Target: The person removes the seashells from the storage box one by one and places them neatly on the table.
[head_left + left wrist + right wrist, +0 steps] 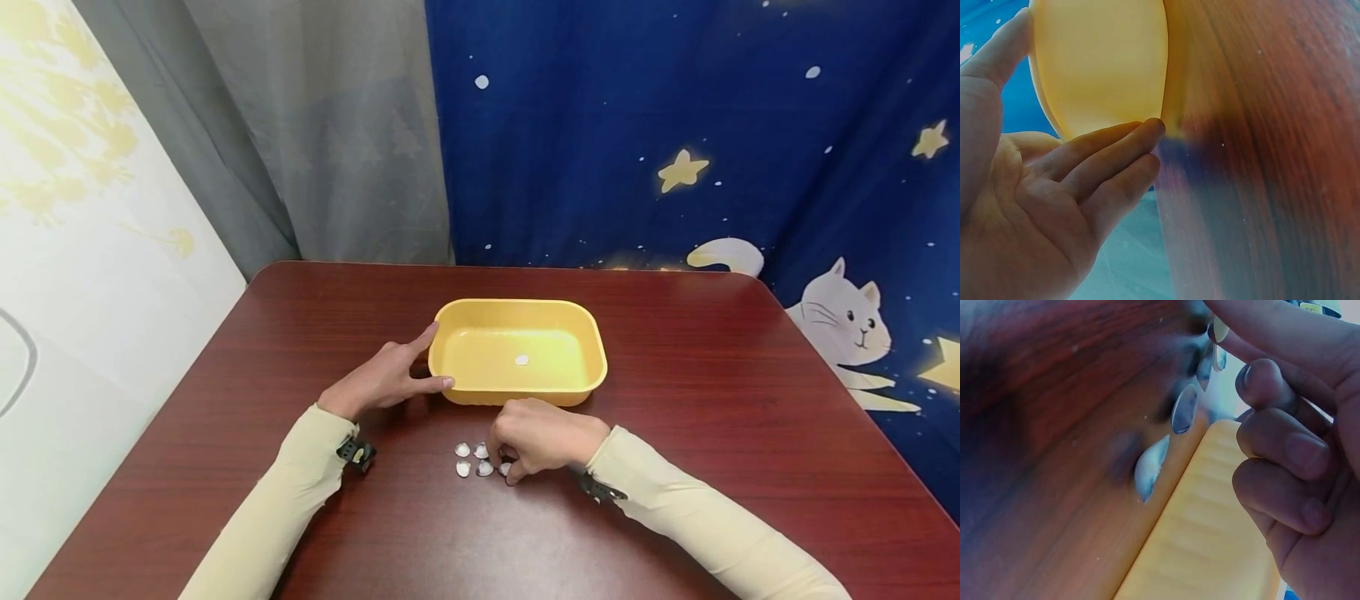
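A yellow plastic basin (pixel 517 398) stands on the table, with one small white shell (pixel 522 360) lying on its floor. My left hand (pixel 386 377) is spread at the basin's left end, thumb and straight fingers touching it; the left wrist view also shows this hand (pixel 1054 194) against the basin (pixel 1104 62). In front of the basin, several white shells (pixel 462 450) lie in two short rows. My right hand (pixel 543 437) pinches the shell (pixel 506 469) at the right of the nearer row between thumb and index finger. The right wrist view shows its other fingers (pixel 1282 444) curled in.
The dark red wooden table (pixel 360 533) has rounded far corners. Behind it hang a grey curtain (pixel 345 125) and a blue star-patterned curtain (pixel 585 125). A white panel (pixel 90 275) stands along the left side.
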`<state>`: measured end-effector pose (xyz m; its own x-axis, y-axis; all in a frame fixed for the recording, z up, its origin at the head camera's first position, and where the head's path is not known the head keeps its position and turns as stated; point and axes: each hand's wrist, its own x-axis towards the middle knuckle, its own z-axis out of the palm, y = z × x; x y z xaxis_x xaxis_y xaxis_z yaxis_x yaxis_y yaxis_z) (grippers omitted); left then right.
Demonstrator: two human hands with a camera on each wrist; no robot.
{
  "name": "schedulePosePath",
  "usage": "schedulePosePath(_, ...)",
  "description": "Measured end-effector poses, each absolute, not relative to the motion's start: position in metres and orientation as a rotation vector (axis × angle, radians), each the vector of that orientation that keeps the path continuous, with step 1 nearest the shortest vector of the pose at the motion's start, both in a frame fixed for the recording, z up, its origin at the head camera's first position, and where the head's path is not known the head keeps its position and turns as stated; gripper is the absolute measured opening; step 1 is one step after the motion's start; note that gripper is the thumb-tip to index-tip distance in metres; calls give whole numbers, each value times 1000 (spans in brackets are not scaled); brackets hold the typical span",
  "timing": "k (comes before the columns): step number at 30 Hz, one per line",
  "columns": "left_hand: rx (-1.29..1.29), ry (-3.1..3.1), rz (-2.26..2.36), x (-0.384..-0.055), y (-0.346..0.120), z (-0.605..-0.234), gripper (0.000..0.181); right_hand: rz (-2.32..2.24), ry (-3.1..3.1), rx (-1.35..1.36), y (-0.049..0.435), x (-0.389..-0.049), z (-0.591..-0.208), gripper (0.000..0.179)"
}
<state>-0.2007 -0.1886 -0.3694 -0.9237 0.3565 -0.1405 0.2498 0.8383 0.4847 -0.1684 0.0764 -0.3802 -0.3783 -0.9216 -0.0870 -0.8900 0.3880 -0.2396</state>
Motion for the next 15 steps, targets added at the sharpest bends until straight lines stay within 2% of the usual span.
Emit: schedulePosePath(15, 459, 2785, 685, -201, -188, -368, 107, -264, 2439, -1595, 78, -170, -380, 14)
